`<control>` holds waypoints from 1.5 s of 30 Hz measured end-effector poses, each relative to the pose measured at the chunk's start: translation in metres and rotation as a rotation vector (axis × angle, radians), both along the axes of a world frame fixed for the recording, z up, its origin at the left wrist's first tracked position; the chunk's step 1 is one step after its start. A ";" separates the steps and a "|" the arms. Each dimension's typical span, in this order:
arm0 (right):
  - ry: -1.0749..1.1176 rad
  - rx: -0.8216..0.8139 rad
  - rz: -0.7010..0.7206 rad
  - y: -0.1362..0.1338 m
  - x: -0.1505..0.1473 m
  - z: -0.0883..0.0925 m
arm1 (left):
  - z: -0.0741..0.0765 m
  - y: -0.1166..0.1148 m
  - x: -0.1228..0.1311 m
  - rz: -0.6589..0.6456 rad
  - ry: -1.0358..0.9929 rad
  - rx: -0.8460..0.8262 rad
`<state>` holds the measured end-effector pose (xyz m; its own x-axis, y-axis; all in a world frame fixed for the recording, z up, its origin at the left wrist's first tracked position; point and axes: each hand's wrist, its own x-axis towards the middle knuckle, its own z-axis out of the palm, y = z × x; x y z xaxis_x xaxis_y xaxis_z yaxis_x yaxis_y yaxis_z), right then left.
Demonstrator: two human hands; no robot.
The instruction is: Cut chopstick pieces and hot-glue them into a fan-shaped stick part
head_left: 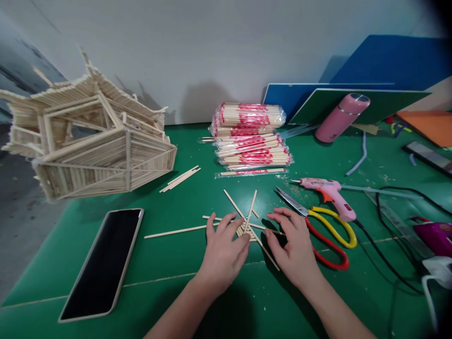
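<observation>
My left hand (pixel 224 249) and my right hand (pixel 293 245) rest on the green table (pixel 169 263), either side of a small crossed heap of loose wooden sticks (pixel 247 219). The left fingers are curled down onto short stick pieces at the heap's centre. The right fingers lie spread and bent on the table, their tips touching a stick. A long single stick (pixel 174 231) lies to the left of the heap.
Red-and-yellow scissors (pixel 325 230) and a pink glue gun (pixel 328 193) lie right of my hands. A phone (pixel 104 261) lies at front left, a stick-built model house (pixel 92 141) at back left, wrapped chopstick packs (pixel 250 141) behind, a pink bottle (pixel 341 117), cables at right.
</observation>
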<state>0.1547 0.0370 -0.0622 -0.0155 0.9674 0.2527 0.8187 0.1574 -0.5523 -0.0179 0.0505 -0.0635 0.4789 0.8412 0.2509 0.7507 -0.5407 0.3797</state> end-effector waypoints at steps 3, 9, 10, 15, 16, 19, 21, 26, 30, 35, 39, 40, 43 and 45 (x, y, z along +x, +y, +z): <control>0.027 0.003 -0.005 0.001 0.003 0.000 | -0.001 -0.002 0.001 -0.010 -0.005 0.012; 0.118 -0.071 0.016 0.011 0.006 0.003 | -0.002 -0.011 0.003 -0.025 -0.006 0.007; 0.120 -0.090 0.024 0.013 0.006 0.004 | -0.002 -0.012 0.004 -0.020 -0.013 0.009; 0.080 -0.164 0.064 0.023 0.001 0.007 | -0.001 -0.014 0.004 -0.028 0.008 0.018; 0.068 -0.174 0.071 0.026 0.000 0.008 | -0.001 -0.014 0.003 -0.034 0.013 0.019; 0.027 -0.200 0.093 0.033 -0.004 0.008 | 0.000 -0.013 0.002 -0.044 0.015 0.021; -0.002 -0.214 0.101 0.037 -0.006 0.008 | 0.000 -0.013 0.001 -0.039 0.017 0.017; -0.064 -0.237 0.094 0.039 0.000 0.010 | 0.000 -0.011 0.002 -0.032 0.020 0.005; -0.088 -0.237 0.088 0.037 0.006 0.012 | -0.002 -0.011 0.003 -0.032 0.006 0.023; -0.094 -0.207 0.098 0.036 0.007 0.011 | 0.000 -0.011 0.003 -0.016 0.012 0.022; -0.093 -0.166 0.091 0.038 0.008 0.008 | 0.001 -0.011 0.004 -0.017 0.019 0.009; -0.090 -0.153 0.086 0.039 0.009 0.007 | 0.001 -0.011 0.004 -0.017 0.019 0.007; -0.069 -0.106 0.070 0.040 0.010 0.008 | 0.001 -0.011 0.004 -0.008 0.015 0.005; -0.040 -0.071 0.054 0.037 0.012 0.012 | 0.002 -0.011 0.004 -0.005 0.015 -0.004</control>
